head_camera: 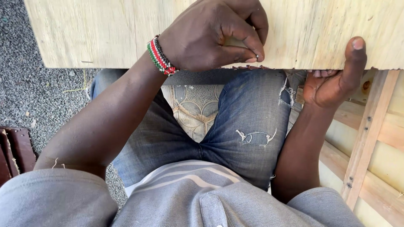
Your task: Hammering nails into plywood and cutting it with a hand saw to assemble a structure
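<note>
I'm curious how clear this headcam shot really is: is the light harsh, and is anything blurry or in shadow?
Head view: soft, even daylight on the plywood panel, no glare; the left hand pinching a small nail is sharp; shadow darkens the jeans beneath the panel's edge, where the right hand grips; the grey shirt nearest the lens looks slightly soft.

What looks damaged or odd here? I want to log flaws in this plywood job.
The plywood sheet looks sound. Its near edge looks ragged below the left hand, which pinches a small nail. The jeans are torn at the knee. The right hand grips the edge.
</note>
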